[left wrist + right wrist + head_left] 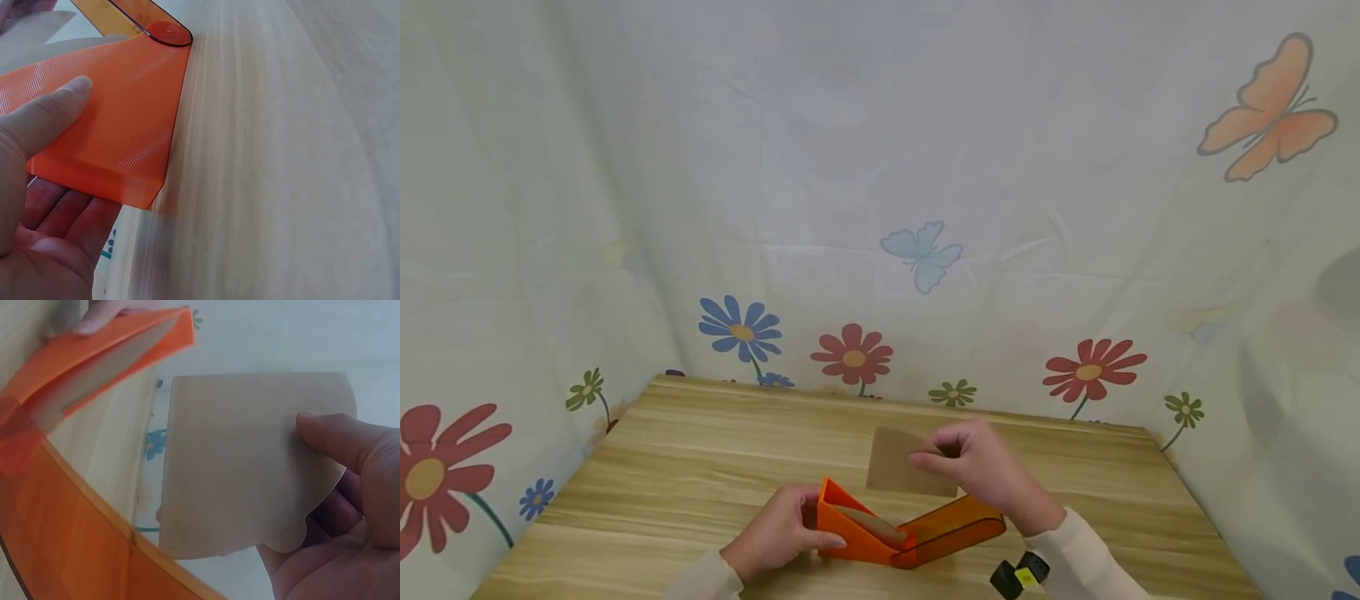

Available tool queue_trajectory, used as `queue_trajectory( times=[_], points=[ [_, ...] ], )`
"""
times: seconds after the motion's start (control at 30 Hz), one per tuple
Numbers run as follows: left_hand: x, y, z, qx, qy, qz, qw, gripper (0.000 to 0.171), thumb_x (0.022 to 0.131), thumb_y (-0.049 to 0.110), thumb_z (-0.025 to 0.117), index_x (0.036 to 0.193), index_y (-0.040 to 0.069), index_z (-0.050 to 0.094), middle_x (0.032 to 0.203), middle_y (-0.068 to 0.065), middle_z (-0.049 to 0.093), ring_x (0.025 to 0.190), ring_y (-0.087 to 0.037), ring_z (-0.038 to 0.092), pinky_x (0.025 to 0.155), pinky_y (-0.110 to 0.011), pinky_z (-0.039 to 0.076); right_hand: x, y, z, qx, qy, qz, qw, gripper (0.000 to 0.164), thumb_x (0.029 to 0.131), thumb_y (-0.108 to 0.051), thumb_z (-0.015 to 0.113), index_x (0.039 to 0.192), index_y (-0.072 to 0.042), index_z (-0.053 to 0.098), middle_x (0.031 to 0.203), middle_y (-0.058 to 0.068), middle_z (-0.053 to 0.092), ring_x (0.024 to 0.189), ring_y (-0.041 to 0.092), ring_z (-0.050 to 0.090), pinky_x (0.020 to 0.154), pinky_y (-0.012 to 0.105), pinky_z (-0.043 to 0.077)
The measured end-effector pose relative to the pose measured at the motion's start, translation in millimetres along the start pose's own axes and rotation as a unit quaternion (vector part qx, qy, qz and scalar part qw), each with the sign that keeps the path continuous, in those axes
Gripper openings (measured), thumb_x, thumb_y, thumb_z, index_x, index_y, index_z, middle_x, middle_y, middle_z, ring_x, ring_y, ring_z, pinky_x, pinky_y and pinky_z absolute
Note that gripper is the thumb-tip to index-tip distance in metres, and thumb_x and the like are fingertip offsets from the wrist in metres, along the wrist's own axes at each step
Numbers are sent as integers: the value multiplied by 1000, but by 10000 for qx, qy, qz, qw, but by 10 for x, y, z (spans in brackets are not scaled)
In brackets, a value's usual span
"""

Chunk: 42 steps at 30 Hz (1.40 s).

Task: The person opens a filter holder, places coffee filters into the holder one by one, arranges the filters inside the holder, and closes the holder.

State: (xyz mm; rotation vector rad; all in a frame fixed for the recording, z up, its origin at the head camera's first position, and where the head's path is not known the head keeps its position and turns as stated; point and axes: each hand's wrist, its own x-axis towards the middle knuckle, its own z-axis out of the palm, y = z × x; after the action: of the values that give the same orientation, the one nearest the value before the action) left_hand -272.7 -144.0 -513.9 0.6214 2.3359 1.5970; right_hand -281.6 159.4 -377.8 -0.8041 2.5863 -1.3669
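My left hand [777, 535] grips an orange coffee filter holder [852, 533], its thumb flat along one side and the fingers behind. The holder's see-through amber lid [955, 527] is swung open towards the right. Inside the holder stand brown paper filters [867, 525]; how many cannot be made out. Above the lid, my right hand [981, 467] pinches a brown paper coffee filter [250, 456] by one edge, apart from the holder. In the right wrist view this filter looks flat, with a small rounded tab near the palm.
The wood-grain table [737, 433] lies under both hands. Behind it and at the sides hangs a white curtain [820, 167] printed with flowers and butterflies. A small black device with a yellow mark [1021, 577] sits at the right wrist.
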Motion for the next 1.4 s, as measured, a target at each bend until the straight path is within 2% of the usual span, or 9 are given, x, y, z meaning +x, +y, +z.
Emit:
queue_trajectory(
  times=[0.1, 0.2, 0.47, 0.53, 0.67, 0.77, 0.93, 1.17, 1.4],
  points=[
    [6, -4, 4, 10, 4, 45, 10000, 36, 82, 36, 87, 114, 26, 74, 105, 7, 77, 85, -13, 67, 77, -24, 55, 17, -5, 63, 26, -48, -9, 10000, 41, 94, -33, 75, 66, -7, 60, 59, -4, 34, 53, 6, 35, 52, 23, 32],
    [11, -13, 4, 11, 10, 61, 10000, 36, 82, 37, 87, 114, 26, 74, 105, 6, 77, 86, -14, 68, 78, -24, 56, 30, -14, 129, 82, -133, -4, 9999, 30, 94, -30, 75, 74, -8, 70, 61, -3, 39, 54, 6, 37, 52, 22, 32],
    [12, -31, 2, 20, 44, 42, 10000, 37, 82, 38, 86, 114, 25, 74, 104, 7, 77, 84, -13, 67, 77, -24, 55, 41, -8, 305, 240, -257, 137, 9993, 13, 94, -26, 76, 92, -14, 80, 81, 1, 69, 67, 9, 56, 58, 22, 46],
    [9, -25, 6, 34, 51, 65, 10000, 37, 82, 38, 86, 114, 24, 74, 103, 6, 77, 83, -13, 66, 76, -24, 55, 48, 4, 343, 224, -289, 102, 9993, 12, 94, -25, 76, 92, -15, 80, 81, 0, 70, 67, 8, 56, 58, 22, 46],
    [4, -14, 11, 76, 63, 117, 9999, 35, 83, 37, 86, 113, 23, 74, 101, 7, 77, 82, -11, 66, 75, -23, 54, 62, 30, 412, 207, -377, 52, 9991, 14, 95, -24, 75, 87, -13, 79, 71, -3, 60, 61, 4, 48, 54, 19, 40],
    [3, -11, 11, 47, 49, 132, 9999, 36, 83, 37, 86, 114, 23, 74, 102, 7, 77, 83, -11, 66, 76, -23, 54, 70, 39, 458, 252, -407, 57, 9988, 15, 95, -24, 74, 86, -13, 78, 70, -4, 58, 60, 3, 47, 55, 19, 39],
    [5, -15, 7, 21, 29, 144, 9999, 39, 83, 37, 86, 117, 24, 73, 105, 7, 77, 85, -11, 66, 77, -23, 54, 75, 45, 524, 123, -423, 80, 9990, 13, 95, -25, 74, 86, -16, 79, 75, -6, 65, 63, 2, 51, 57, 20, 44],
    [0, -24, 13, 29, 32, 198, 9998, 38, 83, 37, 86, 117, 23, 73, 104, 6, 77, 84, -11, 67, 76, -23, 55, 76, 55, 609, 14, -449, -85, 9990, 16, 96, -21, 73, 82, -15, 77, 70, -8, 59, 59, 0, 47, 54, 18, 40],
    [0, -15, 15, 2, 31, 190, 9998, 39, 83, 37, 86, 117, 23, 72, 104, 6, 77, 85, -11, 67, 78, -23, 55, 78, 69, 664, -64, -432, 178, 9989, 12, 95, -21, 74, 84, -18, 78, 69, -8, 63, 58, 2, 51, 54, 20, 44]
  ],
)
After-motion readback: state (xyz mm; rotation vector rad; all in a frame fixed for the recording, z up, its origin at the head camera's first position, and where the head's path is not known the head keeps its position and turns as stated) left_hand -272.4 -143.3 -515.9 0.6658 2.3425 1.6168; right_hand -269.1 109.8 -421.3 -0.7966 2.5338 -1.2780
